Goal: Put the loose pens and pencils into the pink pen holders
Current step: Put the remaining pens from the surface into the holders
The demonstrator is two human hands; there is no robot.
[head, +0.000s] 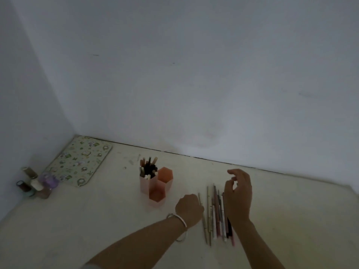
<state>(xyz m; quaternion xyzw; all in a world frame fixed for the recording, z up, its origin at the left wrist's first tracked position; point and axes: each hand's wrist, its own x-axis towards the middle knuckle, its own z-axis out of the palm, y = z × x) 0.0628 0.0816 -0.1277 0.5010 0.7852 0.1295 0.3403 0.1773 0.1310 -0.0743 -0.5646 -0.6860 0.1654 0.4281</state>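
Note:
Three joined pink hexagonal pen holders (153, 188) stand on the pale table (97, 220). The tall back-left one holds several pens and pencils (148, 168); the other two look empty. A row of loose pens and pencils (215, 216) lies to the right of the holders. My left hand (189, 207), with bangles on the wrist, is curled at the leftmost pencil (205, 228) and seems to pinch it; its fingertips are hidden. Above the right side of the row hovers my right hand (238, 195), its fingers loosely bent and holding nothing.
A green patterned mat (79, 162) lies in the back-left corner. Several small nail-polish bottles (37, 185) cluster in front of it by the left wall. A plain wall (194, 74) runs close behind the table.

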